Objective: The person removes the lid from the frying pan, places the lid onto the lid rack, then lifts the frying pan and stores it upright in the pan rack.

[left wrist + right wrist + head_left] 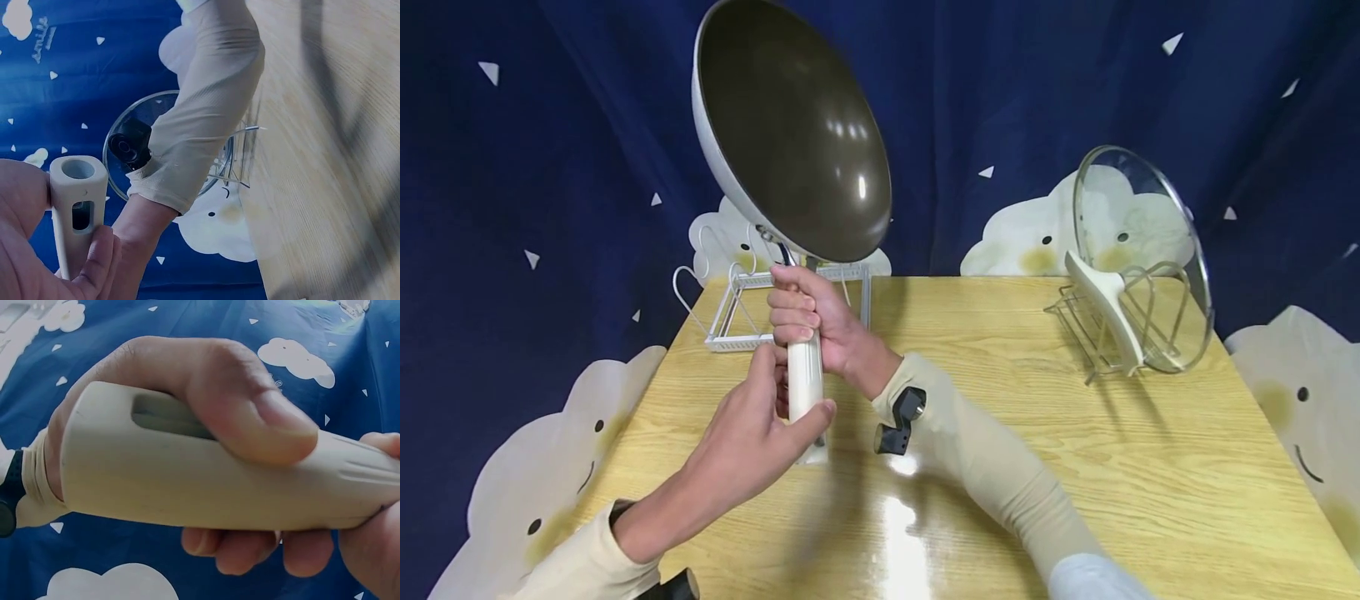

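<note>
A large frying pan [797,125], dark brown inside and white outside, is held tilted up above the table with its inside facing me and to the right. My right hand [831,325] grips its cream handle [806,375] near the pan's body. Lower down, my left hand [741,437] holds the handle close to its end, the thumb on one side and the fingers on the other. In the left wrist view the hollow handle end [78,187] shows a hole and a slot. The left thumb [269,425] lies across the handle in the right wrist view.
Behind the hands, a white wire rack [741,342] stands at the table's back left. At the back right, a glass lid [1197,250] with a cream handle [1105,304] leans upright in a metal wire stand [1075,329]. A dark blue curtain [940,100] surrounds the wooden table [985,358].
</note>
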`<state>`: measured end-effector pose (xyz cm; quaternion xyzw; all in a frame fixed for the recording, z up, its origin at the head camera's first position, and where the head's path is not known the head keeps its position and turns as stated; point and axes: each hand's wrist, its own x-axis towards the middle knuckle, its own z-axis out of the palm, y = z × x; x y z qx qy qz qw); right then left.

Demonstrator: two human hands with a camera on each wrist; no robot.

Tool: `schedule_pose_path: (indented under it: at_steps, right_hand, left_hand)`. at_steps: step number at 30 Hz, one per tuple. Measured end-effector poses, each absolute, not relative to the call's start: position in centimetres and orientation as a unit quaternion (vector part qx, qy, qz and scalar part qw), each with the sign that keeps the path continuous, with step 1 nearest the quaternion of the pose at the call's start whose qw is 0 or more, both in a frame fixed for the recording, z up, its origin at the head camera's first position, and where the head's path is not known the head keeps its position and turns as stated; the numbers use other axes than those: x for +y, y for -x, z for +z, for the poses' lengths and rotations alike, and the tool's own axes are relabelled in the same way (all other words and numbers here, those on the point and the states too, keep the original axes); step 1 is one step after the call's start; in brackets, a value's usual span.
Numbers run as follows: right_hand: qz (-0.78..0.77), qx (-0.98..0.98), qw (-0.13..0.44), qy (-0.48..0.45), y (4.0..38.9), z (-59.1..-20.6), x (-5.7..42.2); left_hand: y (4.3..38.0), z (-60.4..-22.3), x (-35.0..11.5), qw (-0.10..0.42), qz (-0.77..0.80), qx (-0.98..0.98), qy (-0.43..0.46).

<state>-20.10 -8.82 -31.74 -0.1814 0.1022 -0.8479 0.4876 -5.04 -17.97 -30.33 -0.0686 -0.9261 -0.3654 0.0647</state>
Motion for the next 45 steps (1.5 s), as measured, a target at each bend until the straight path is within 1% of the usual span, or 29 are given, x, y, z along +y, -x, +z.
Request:
schedule_pose_path:
  at_steps: [14,23,33,45]
  right_hand:
    - [-0.836,0.061,0.509,0.195,20.4,-31.6,-10.2]
    - [-0.819,0.029,0.539,0.194,20.5,-32.0,-10.7]
    - [-0.807,-0.004,0.555,0.204,20.7,-32.4,-11.1]
    - [-0.77,-0.097,0.593,0.216,21.2,-33.4,-11.5]
  left_hand:
    - [4.8,-30.2,-18.7,0.088,-0.358,-0.928,0.056]
    - [4.7,-30.4,-18.8,0.093,-0.361,-0.927,0.048]
    - [4.6,-30.6,-18.8,0.108,-0.355,-0.927,0.05]
    - [4.9,-30.8,-18.4,0.114,-0.343,-0.932,0.038]
